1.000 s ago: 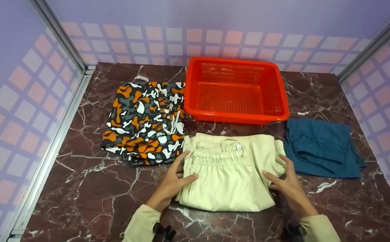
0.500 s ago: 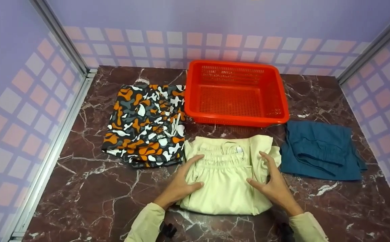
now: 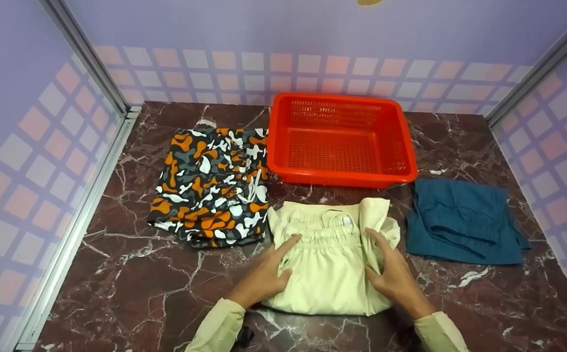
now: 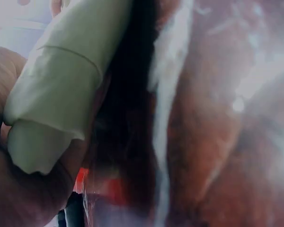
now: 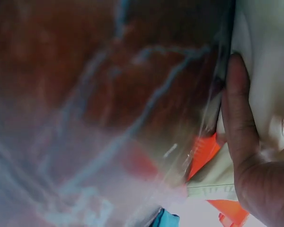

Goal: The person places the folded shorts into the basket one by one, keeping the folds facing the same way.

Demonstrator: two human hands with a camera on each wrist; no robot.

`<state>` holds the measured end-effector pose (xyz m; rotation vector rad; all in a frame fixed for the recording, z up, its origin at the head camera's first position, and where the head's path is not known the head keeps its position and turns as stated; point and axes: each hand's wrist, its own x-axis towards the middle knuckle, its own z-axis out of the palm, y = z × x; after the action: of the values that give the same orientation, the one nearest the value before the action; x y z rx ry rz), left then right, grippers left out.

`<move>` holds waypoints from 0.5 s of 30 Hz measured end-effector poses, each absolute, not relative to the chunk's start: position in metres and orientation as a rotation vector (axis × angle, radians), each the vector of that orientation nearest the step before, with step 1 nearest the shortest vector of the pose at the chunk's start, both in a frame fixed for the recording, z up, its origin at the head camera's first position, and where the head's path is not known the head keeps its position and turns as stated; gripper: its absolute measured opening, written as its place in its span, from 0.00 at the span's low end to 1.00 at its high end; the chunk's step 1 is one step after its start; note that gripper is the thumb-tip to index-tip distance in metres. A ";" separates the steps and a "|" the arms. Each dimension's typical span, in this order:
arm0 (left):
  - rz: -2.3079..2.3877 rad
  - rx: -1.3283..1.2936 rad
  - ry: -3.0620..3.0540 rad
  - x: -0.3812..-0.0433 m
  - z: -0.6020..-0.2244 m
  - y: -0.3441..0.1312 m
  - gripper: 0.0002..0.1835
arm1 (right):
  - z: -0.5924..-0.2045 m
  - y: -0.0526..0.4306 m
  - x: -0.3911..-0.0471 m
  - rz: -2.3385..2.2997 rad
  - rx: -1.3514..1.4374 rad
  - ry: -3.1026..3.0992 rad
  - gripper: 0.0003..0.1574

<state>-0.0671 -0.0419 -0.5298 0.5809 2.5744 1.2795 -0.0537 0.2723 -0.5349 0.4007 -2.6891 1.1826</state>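
Note:
Pale yellow drawstring pants (image 3: 329, 274) lie folded at the front middle of the table, their gathered waistband and cord facing up. My left hand (image 3: 263, 276) grips their left side. In the left wrist view, a rolled edge of the pale cloth (image 4: 61, 90) sits between the thumb and fingers. At the right side, my right hand (image 3: 393, 271) holds the turned-in flap, with finger and thumb on the cloth. The right wrist view shows one straight finger (image 5: 239, 104) along the fabric; the other fingers are mostly hidden.
Behind the pants stands a red plastic basket (image 3: 342, 178). Camouflage-print shorts (image 3: 210, 190) in orange, black and white lie folded to the left. Folded blue pants (image 3: 464, 220) lie to the right. Patterned panels (image 3: 244, 29) enclose the marble-look table (image 3: 131, 278).
My right hand has moved inward, turning the right side of the pale pants over, so they are narrower. The left hand has shifted slightly inward too. The camera view has tilted slightly.

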 end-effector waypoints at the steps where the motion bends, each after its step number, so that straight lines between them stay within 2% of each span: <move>1: 1.277 0.592 2.575 -0.066 -0.530 -0.042 0.45 | -0.536 0.272 -0.054 1.185 0.414 -2.674 0.57; 7: 1.345 0.650 2.542 -0.063 -0.523 -0.039 0.46 | -0.529 0.274 -0.052 1.236 0.430 -2.575 0.59; 15: 1.371 0.692 2.590 -0.062 -0.483 -0.040 0.45 | -0.484 0.280 -0.046 1.280 0.395 -2.481 0.59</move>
<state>-0.0620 -0.0396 -0.4828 0.6924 2.5904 1.3707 -0.0465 0.2795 -0.4838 0.3947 -2.4812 1.2798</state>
